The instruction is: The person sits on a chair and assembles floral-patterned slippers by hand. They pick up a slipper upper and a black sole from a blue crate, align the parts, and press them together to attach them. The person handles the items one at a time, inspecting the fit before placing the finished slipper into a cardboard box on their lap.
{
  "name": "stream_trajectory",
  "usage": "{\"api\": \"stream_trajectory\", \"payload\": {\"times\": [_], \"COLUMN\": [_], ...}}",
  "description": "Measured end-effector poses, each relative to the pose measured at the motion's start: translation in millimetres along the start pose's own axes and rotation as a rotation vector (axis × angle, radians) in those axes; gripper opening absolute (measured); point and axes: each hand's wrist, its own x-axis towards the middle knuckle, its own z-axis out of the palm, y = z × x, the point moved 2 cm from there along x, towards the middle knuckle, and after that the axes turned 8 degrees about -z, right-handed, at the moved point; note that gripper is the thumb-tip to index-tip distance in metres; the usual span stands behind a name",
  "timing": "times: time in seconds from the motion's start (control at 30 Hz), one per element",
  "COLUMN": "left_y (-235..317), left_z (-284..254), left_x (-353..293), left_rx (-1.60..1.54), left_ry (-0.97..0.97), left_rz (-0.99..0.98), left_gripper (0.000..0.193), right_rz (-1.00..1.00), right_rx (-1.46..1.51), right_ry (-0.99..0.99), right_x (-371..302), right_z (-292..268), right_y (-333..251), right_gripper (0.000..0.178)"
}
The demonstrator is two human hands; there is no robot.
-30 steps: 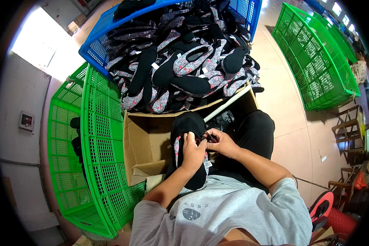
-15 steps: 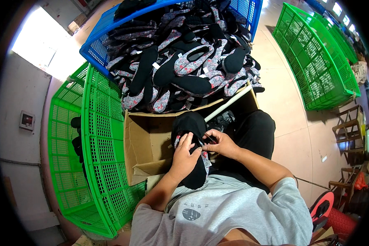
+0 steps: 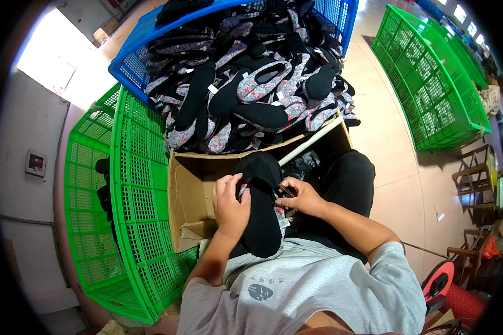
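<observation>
A black slipper [image 3: 261, 220] with a grey-and-red floral lining lies lengthwise over my lap, its opening spread toward me. My left hand [image 3: 231, 205] grips the left rim of the opening, thumb on the inside and fingers outside. At the right rim my right hand [image 3: 300, 197] is closed, its fingertips pinching the floral edge. A slim dark tool [image 3: 288, 191], perhaps thread snips, shows in the right hand, mostly hidden by the fingers. A small white tag [image 3: 285, 222] hangs at the slipper's right side.
Ahead, a blue crate [image 3: 129, 70] overflows with floral-and-black slippers [image 3: 265, 81]. Between it and me stands an open cardboard box [image 3: 198, 187] with a white tube [image 3: 312, 140] across it. Green crates stand at left [image 3: 142, 223] and far right [image 3: 425, 84]; wooden racks [image 3: 475, 173] at right.
My left hand has moved left, from lying over the slipper's middle to gripping its left rim. The slipper's opening now shows wider. My right hand has stayed nearly in place.
</observation>
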Motion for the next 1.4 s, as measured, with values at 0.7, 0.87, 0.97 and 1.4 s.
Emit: {"api": "stream_trajectory", "payload": {"times": [0.7, 0.87, 0.97, 1.4], "left_y": [-66, -71, -59, -63], "left_z": [21, 27, 24, 31], "left_x": [-2, -9, -8, -20], "left_rx": [-1.023, -1.089, -1.148, -0.857], "left_ry": [-0.601, -0.588, -0.513, -0.273], "left_rz": [-0.592, -0.579, -0.656, -0.516], "left_gripper": [0.027, 0.029, 0.029, 0.028], "right_rz": [0.12, 0.105, 0.13, 0.172], "right_rx": [-0.022, -0.077, -0.084, -0.112], "right_ry": [0.032, 0.029, 0.029, -0.031], "right_x": [-8, -10, -10, -10], "right_z": [2, 0, 0, -1], "right_y": [21, 26, 22, 20], "right_gripper": [0.024, 0.026, 0.027, 0.02]}}
